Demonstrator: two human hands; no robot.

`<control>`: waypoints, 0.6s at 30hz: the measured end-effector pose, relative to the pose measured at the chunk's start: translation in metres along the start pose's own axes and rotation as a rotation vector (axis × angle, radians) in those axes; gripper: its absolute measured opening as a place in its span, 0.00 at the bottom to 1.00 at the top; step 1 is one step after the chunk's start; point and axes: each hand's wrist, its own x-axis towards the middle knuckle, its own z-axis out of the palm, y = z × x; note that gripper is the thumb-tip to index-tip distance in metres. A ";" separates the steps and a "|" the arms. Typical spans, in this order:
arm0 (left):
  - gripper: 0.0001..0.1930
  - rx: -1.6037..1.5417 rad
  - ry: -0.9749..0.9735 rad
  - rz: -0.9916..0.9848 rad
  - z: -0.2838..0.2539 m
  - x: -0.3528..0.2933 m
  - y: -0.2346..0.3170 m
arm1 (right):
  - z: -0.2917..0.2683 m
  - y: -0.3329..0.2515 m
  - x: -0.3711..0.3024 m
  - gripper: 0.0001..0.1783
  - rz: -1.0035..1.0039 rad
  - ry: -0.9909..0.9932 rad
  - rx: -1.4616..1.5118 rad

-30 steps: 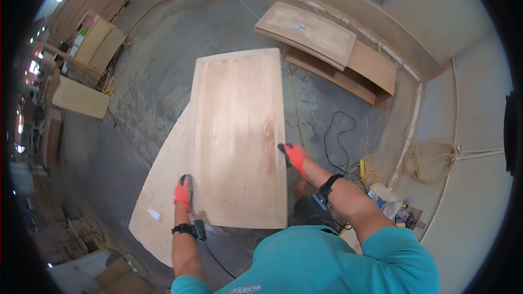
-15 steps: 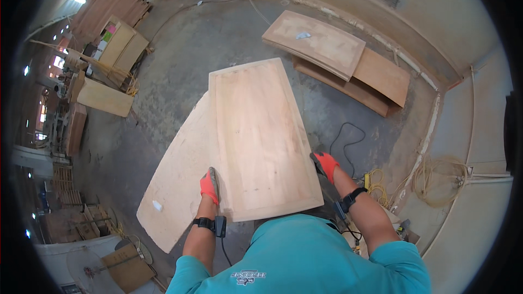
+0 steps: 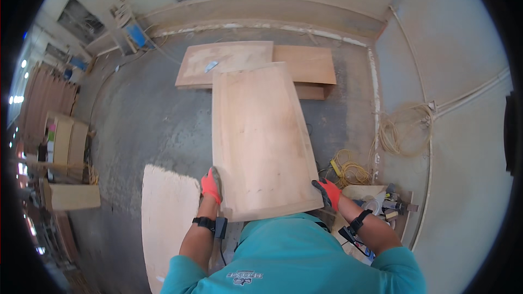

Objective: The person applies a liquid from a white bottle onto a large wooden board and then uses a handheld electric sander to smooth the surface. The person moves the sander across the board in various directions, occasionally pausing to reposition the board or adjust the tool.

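A large framed wooden panel (image 3: 260, 136) is held out in front of my body, its near end close to my shirt. My left hand (image 3: 211, 184), in a red and grey glove, grips its left edge near the close end, the fingers partly hidden under the wood. On the opposite edge my right hand (image 3: 328, 193), gloved the same way, is closed round the side. A pale rough-edged board (image 3: 170, 212) lies to the left of my left hand. The far end of the held panel overlaps the view of a stack of panels (image 3: 231, 57).
Below that stack sits a brown wooden box-like piece (image 3: 310, 65), near the wall. Coiled yellow cable (image 3: 351, 171) and a bin of tools (image 3: 384, 207) lie at the right. A cabinet-like wooden piece (image 3: 71, 139) stands at the far left on the grey floor (image 3: 141, 109).
My view has swung to the right, with the held panel turning along. The panel has come away from above the pale board and now points at the stack. Both hands keep their grip.
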 end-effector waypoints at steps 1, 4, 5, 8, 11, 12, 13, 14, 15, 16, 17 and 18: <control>0.27 0.018 -0.049 0.007 0.032 0.007 0.018 | -0.014 0.003 0.005 0.24 -0.069 0.076 0.017; 0.28 0.271 -0.124 0.039 0.126 0.007 0.077 | -0.043 -0.007 0.024 0.24 -0.215 0.351 0.010; 0.29 0.270 -0.162 0.046 0.148 0.022 0.078 | -0.047 -0.019 0.031 0.24 -0.216 0.472 -0.023; 0.31 0.337 -0.260 0.077 0.233 0.090 0.068 | -0.079 -0.054 0.065 0.18 -0.229 0.683 0.040; 0.33 0.472 -0.332 0.130 0.324 0.137 0.091 | -0.114 -0.095 0.116 0.12 -0.336 0.865 0.017; 0.33 0.455 -0.382 0.134 0.353 0.138 0.111 | -0.136 -0.102 0.136 0.13 -0.327 1.001 -0.093; 0.33 0.443 -0.414 0.119 0.372 0.143 0.118 | -0.151 -0.112 0.151 0.15 -0.295 1.120 -0.217; 0.32 0.457 -0.417 0.084 0.384 0.162 0.116 | -0.145 -0.132 0.163 0.15 -0.276 1.084 -0.184; 0.32 0.473 -0.419 0.060 0.401 0.188 0.117 | -0.123 -0.171 0.173 0.16 -0.264 1.042 -0.145; 0.32 0.490 -0.440 0.042 0.422 0.210 0.119 | -0.107 -0.208 0.182 0.17 -0.257 1.019 -0.095; 0.32 0.472 -0.435 0.046 0.441 0.225 0.122 | -0.103 -0.231 0.196 0.17 -0.233 1.054 -0.153; 0.32 0.455 -0.429 0.057 0.459 0.239 0.128 | -0.103 -0.252 0.213 0.18 -0.213 1.086 -0.209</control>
